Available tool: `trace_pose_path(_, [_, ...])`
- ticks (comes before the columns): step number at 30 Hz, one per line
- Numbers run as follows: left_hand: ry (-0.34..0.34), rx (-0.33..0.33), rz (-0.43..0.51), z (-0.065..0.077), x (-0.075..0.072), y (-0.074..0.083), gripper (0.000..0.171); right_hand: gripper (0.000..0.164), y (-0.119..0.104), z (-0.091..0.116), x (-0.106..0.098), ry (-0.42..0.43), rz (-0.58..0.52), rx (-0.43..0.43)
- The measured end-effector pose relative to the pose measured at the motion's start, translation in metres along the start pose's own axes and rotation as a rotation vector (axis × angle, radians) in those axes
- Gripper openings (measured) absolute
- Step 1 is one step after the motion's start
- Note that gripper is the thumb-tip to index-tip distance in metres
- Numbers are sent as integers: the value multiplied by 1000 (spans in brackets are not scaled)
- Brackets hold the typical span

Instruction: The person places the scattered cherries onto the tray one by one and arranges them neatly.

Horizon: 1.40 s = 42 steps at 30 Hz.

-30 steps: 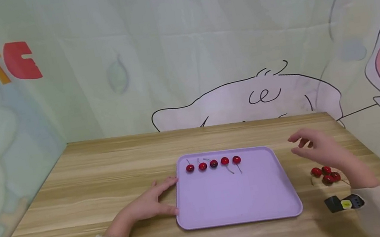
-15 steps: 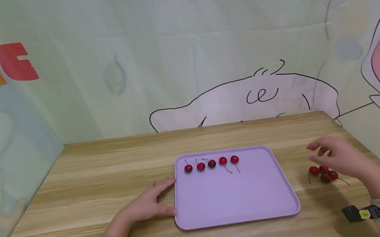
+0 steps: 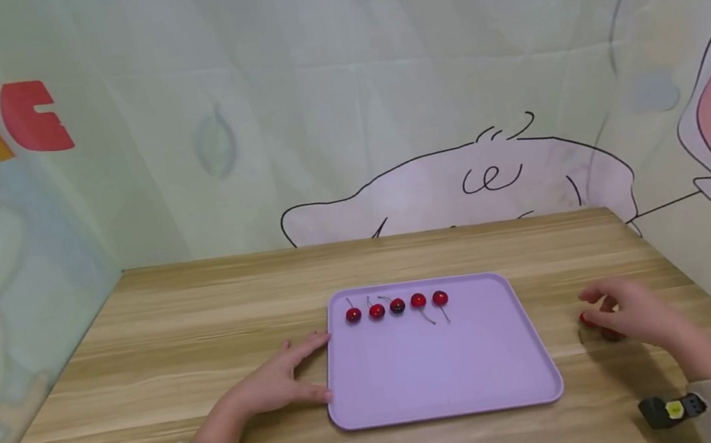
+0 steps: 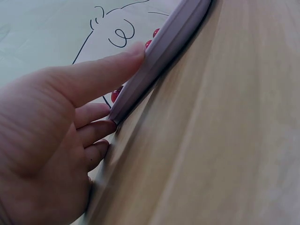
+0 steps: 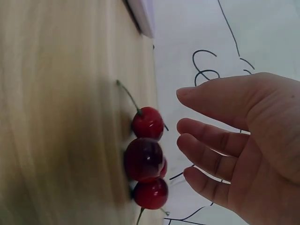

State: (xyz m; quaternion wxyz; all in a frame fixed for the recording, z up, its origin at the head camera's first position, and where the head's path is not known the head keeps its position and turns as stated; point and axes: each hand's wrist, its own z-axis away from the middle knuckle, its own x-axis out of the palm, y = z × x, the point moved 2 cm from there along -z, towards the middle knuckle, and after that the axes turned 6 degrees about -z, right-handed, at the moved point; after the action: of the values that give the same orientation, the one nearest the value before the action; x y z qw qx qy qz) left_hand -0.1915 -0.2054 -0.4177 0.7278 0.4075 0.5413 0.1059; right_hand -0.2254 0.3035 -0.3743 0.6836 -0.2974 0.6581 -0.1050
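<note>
My left hand [image 3: 269,381] rests at the left rim of a lilac tray [image 3: 440,372], thumb and fingers spread along it. In the left wrist view the thumb [image 4: 108,75] lies against the tray's side. Along the tray's far edge runs a row of several red cherries [image 3: 377,312] with stems. To the right of the tray, my right hand [image 3: 630,313] hovers over a small pile of cherries [image 5: 143,159], hiding most of it in the head view. The right wrist view shows its fingers loosely bent, a gap between them and the fruit.
The wooden table [image 3: 213,300] carries the tray near its middle. A printed cloth [image 3: 324,117] with cartoon drawings hangs behind the table and at both sides. Dark wrist cameras sit on both sleeves.
My right hand has moved right, then down over the loose cherries, covering most of them in the head view. The left hand stays at the tray's rim, and the row is unchanged.
</note>
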Motion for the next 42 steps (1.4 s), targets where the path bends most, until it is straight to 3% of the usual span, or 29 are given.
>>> trace_pose_path(12, [-3,8,1,0,0,0,89,21,12,-1,9,6,32,-52])
trace_pose_path(31, [-16,-28,27,-1,0,1,89,15,9,-3,14,-33,72,-25])
trace_pose_path(42, [-16,-31,22,0,-1,1,89,21,4,-3,12,-33,64,-1])
